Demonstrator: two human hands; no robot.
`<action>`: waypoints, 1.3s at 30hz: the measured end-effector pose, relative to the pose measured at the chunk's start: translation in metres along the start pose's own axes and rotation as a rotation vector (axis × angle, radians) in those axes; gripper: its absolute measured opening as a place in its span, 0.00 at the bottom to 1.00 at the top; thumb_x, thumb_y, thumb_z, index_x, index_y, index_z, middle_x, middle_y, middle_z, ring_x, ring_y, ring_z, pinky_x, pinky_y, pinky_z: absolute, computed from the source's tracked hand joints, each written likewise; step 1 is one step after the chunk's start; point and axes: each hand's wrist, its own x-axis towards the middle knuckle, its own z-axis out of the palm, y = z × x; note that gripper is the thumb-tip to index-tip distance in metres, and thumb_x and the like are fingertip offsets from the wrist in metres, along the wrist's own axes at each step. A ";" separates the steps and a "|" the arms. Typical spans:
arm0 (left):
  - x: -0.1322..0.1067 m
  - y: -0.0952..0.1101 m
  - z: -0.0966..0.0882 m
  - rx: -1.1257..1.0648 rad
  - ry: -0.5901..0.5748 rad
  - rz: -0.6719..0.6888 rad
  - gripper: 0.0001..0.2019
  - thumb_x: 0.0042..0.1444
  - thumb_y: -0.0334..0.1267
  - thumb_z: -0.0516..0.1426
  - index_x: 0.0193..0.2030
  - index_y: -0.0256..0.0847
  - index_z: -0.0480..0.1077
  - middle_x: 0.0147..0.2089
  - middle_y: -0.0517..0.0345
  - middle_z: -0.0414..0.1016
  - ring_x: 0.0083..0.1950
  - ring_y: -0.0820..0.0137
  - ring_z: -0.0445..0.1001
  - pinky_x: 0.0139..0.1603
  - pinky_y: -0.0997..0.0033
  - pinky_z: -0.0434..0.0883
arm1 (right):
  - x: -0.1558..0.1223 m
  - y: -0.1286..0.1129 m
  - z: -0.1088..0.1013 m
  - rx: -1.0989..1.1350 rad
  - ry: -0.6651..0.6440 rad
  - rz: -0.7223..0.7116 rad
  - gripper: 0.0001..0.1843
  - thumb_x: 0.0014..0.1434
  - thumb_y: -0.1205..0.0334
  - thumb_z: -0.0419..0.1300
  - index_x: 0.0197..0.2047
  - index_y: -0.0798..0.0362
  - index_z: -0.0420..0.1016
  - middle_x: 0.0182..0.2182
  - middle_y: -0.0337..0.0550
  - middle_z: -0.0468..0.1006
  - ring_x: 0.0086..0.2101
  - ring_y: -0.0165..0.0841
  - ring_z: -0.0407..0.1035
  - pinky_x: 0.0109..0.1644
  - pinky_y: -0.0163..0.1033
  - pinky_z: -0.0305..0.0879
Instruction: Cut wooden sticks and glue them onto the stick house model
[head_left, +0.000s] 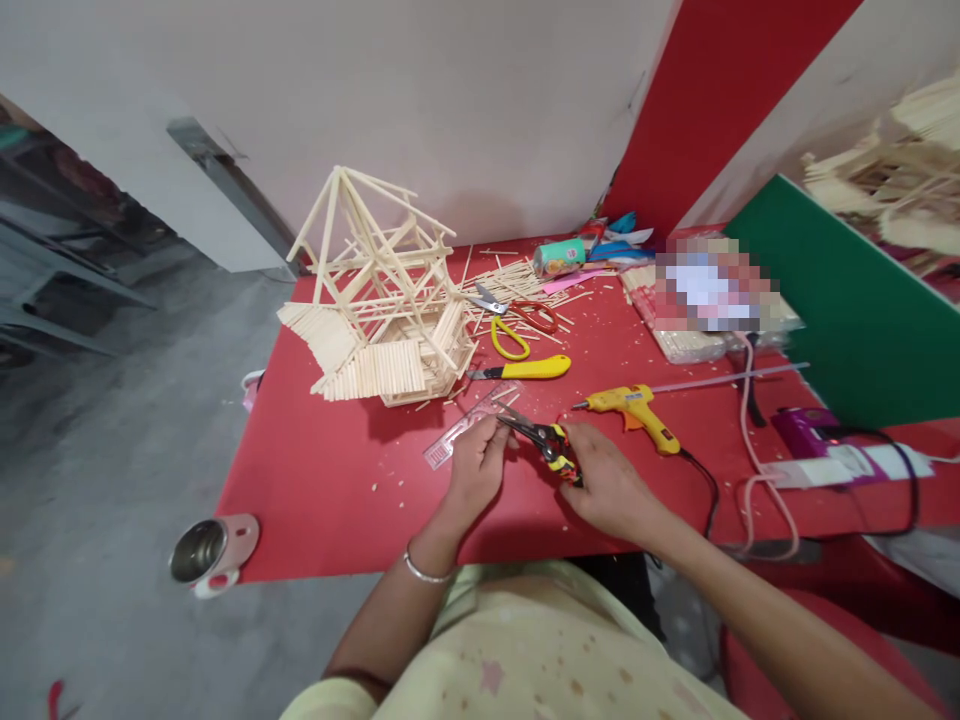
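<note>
My right hand (609,478) is wrapped around the black-and-yellow handles of a pair of snips (546,437), whose dark blades point toward my left hand. Pinched fingers of my left hand (480,460) are at the blade tips; whatever they hold is too small to make out. Under and beyond the blades lies a clear ruler (459,432) on the red tabletop (337,510). A model pavilion of wooden sticks (390,310), with open roof framing and partly covered panels, stands behind and left of my hands.
Behind my hands lie a yellow utility knife (536,368), scissors (510,335), loose sticks (517,285) and a green can (559,258). A corded yellow glue gun (634,408) rests at right, near a power strip (825,465). A mug (238,540) sits at the front-left corner.
</note>
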 end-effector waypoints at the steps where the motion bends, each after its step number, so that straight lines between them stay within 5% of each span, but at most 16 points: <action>1: 0.000 0.000 0.000 -0.008 0.002 0.001 0.18 0.72 0.45 0.52 0.33 0.40 0.73 0.32 0.56 0.77 0.35 0.68 0.74 0.39 0.69 0.67 | 0.000 0.000 0.000 -0.013 0.006 -0.002 0.37 0.53 0.64 0.57 0.67 0.61 0.63 0.61 0.65 0.71 0.62 0.53 0.66 0.67 0.59 0.63; 15: 0.001 -0.002 0.003 -0.108 0.033 -0.002 0.13 0.70 0.45 0.54 0.43 0.41 0.78 0.35 0.55 0.80 0.37 0.67 0.77 0.41 0.68 0.73 | -0.002 -0.004 -0.005 -0.116 0.023 0.005 0.44 0.50 0.65 0.59 0.71 0.63 0.60 0.61 0.66 0.71 0.61 0.55 0.67 0.64 0.60 0.66; 23: 0.001 -0.003 0.003 -0.010 0.026 0.017 0.13 0.69 0.42 0.54 0.38 0.40 0.77 0.33 0.56 0.80 0.36 0.68 0.77 0.39 0.70 0.71 | -0.002 -0.008 -0.005 -0.141 -0.022 0.016 0.43 0.52 0.66 0.59 0.72 0.64 0.58 0.61 0.67 0.70 0.59 0.54 0.67 0.64 0.58 0.65; 33: -0.004 -0.009 0.006 0.021 0.042 -0.001 0.14 0.66 0.39 0.56 0.29 0.40 0.74 0.27 0.58 0.78 0.29 0.70 0.75 0.33 0.72 0.68 | -0.007 -0.013 -0.005 -0.159 -0.103 0.052 0.31 0.56 0.66 0.57 0.63 0.64 0.64 0.51 0.62 0.75 0.51 0.48 0.72 0.57 0.49 0.66; 39: -0.002 -0.011 0.011 -0.031 0.033 -0.005 0.13 0.67 0.39 0.56 0.31 0.40 0.75 0.30 0.57 0.78 0.33 0.70 0.75 0.38 0.71 0.70 | -0.009 -0.019 -0.001 -0.134 -0.149 0.172 0.22 0.58 0.65 0.55 0.56 0.58 0.67 0.42 0.55 0.79 0.43 0.44 0.75 0.46 0.41 0.64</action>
